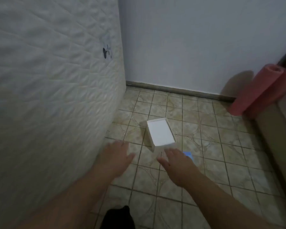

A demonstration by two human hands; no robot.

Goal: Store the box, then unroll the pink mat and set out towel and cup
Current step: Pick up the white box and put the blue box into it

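A white rectangular box (160, 133) stands on the tiled floor in the middle of the view. My left hand (117, 156) is stretched out to the box's near left, fingers apart, holding nothing. My right hand (177, 160) reaches just below the box's near edge, fingers spread, not touching it as far as I can see. A rolled pink mat (256, 90) leans upright in the far right corner against the wall. A small blue object (188, 155) lies on the floor, partly hidden behind my right hand. No towel or cup is in view.
A white quilted mattress (53, 90) stands on edge along the left. A pale wall (196, 43) with a dark skirting closes the back. A beige furniture edge (274, 139) runs along the right. Something black (117, 217) sits at the bottom centre.
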